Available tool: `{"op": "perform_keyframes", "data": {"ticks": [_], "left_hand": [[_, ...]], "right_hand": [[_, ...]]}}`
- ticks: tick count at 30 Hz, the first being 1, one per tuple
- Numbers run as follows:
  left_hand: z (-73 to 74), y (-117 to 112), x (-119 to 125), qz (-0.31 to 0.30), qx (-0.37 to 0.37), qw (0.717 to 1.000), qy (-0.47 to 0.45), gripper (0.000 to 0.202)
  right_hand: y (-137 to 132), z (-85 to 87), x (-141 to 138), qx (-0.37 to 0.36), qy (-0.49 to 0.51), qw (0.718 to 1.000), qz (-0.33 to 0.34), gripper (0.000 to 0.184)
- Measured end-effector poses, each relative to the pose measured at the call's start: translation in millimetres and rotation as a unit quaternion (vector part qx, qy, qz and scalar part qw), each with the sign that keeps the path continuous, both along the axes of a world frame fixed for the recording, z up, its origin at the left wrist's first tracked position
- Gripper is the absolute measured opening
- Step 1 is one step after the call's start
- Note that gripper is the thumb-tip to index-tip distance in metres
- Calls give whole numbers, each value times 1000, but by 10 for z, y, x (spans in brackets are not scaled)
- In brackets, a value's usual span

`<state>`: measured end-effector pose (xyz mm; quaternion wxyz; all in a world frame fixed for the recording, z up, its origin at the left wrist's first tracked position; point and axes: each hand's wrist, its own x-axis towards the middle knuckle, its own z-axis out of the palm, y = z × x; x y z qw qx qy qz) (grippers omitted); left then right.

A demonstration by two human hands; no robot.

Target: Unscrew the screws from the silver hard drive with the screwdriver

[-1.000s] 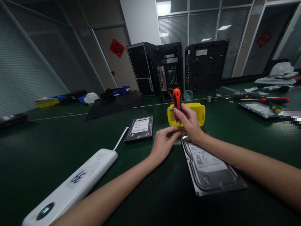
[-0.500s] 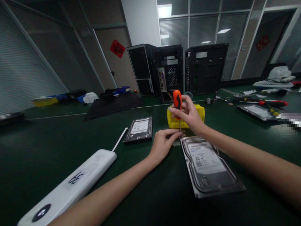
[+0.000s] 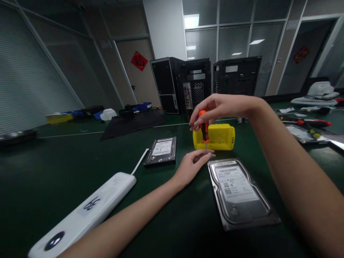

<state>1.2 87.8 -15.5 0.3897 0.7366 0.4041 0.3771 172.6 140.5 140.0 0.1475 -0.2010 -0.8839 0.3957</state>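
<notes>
1. Head view: the right grip (image 3: 215, 107) was closed about the handle of an orange-and-black screwdriver (image 3: 205, 132), which stood nearly upright below that grip, shaft down.
2. Left grip (image 3: 189, 165): its thumb and fingers met around the lower end of the shaft. Whether they pinched some small part or only steadied the tip could not be told, because the fingers hid it.
3. Just to the right of the left grip, and below the right one, a hard drive (image 3: 236, 190) lay flat on the desk (image 3: 188, 225), label up, with neither hand on it. A second hard drive (image 3: 162, 148) lay to the left of the left grip, also label up.
4. Behind the left grip's fingertips stood a yellow tray (image 3: 224, 138); farther left and nearer the wearer lay a long white device (image 3: 107, 195).
5. Progress, as a judgement: the driver work appeared under way, since the tool was upright and both hands were engaged at it. Neither of these two drives showed a part visibly lifted off. How much turning was done, and how much was left, could not be read while the tip was covered.
</notes>
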Motion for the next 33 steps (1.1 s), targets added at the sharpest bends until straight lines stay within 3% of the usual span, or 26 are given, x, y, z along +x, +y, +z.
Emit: {"op": "perform_keyframes", "data": {"ticks": [3, 7, 10, 14, 19, 21, 24, 29, 33], "left_hand": [[20, -5, -7, -35, -31, 998, 41, 46], [46, -20, -22, -33, -26, 993, 113, 67], [71, -25, -24, -35, -23, 990, 132, 61], [108, -29, -12, -40, -13, 988, 150, 52], [128, -41, -2, -45, -4, 987, 152, 46], [127, -41, -4, -51, -3, 988, 148, 45], [121, -35, -8, -56, -3, 988, 145, 44], [107, -32, -9, -51, -7, 988, 146, 45], [96, -37, -7, -47, -4, 988, 144, 45]], "right_hand": [[17, -24, -54, 56, -20, 998, -8, 17], [41, -49, -62, 93, -59, 993, -46, 24], [26, -52, -41, 101, -65, 990, -75, 26], [-33, -36, -40, 113, -64, 989, -67, 16], [-38, -60, -130, 196, -52, 977, -59, 14], [-17, -77, -152, 221, -63, 970, -75, 22], [-1, -78, -133, 208, -71, 970, -109, 34], [-51, -20, -50, 114, -82, 988, -69, 26], [-86, -15, -61, 152, -68, 984, -66, 23]]}}
